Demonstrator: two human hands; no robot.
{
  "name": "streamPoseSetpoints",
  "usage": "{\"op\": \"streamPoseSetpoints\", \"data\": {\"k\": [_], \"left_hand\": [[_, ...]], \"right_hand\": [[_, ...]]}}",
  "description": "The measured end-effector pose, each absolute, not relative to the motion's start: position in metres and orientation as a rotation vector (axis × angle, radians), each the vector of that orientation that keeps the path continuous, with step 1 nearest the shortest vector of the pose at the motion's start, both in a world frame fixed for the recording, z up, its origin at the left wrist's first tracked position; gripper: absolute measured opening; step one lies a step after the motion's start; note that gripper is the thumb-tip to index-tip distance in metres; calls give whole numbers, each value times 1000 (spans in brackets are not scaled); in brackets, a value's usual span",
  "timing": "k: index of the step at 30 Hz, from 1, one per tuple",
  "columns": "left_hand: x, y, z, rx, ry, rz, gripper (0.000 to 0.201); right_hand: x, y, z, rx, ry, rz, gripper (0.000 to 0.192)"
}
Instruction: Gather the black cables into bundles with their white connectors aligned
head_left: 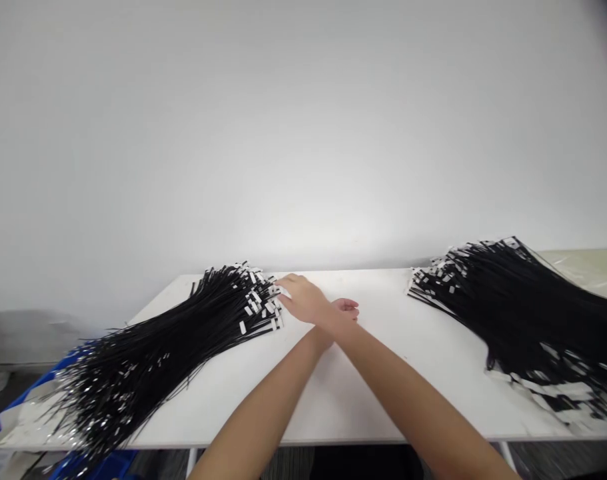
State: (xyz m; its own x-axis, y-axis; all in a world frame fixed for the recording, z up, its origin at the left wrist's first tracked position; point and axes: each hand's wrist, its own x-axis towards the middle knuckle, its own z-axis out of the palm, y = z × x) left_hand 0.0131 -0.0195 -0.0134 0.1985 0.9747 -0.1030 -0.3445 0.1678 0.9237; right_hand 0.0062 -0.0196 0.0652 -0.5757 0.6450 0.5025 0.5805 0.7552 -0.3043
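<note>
My forearms cross over the white table [363,400]. My right hand [303,299] reaches left, and its spread fingers touch the white-tagged ends of the left bundle of black cables [183,333]. That bundle fans out toward the table's left front corner, where its metal-tipped ends hang over the edge. My left hand [348,307] lies just right of the right wrist and is mostly hidden behind it. Only its curled fingers show, and I see nothing in them. A second, larger bundle of black cables [523,307] with white tags lies on the right side of the table.
A plain white wall rises directly behind the table. A blue bin [13,407] stands below the table's left corner, under the overhanging cable ends. A pale surface with clear plastic [588,267] lies behind the right bundle.
</note>
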Motion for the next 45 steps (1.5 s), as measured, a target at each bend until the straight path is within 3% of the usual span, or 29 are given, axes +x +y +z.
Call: {"op": "streamPoseSetpoints", "data": {"k": [7,16,23,30,37,45], "left_hand": [[1,-21,-8,832,809,997,21],[-9,-24,-1,605,664,1017,21],[-8,-22,-5,591,671,1005,18],[-16,-15,-8,503,677,925,21],[-21,-14,-4,466,638,879,22],[-19,-14,-4,464,623,884,21]], "right_hand": [[-85,12,51,-987,-2281,35,37],[-87,14,43,-966,-2110,75,13],[-89,7,49,-819,-2178,77,27],[-130,-1,51,-491,-2434,-246,36],[-138,4,42,-494,-2457,-235,23],[-127,1,44,-439,-2399,-393,30]]}}
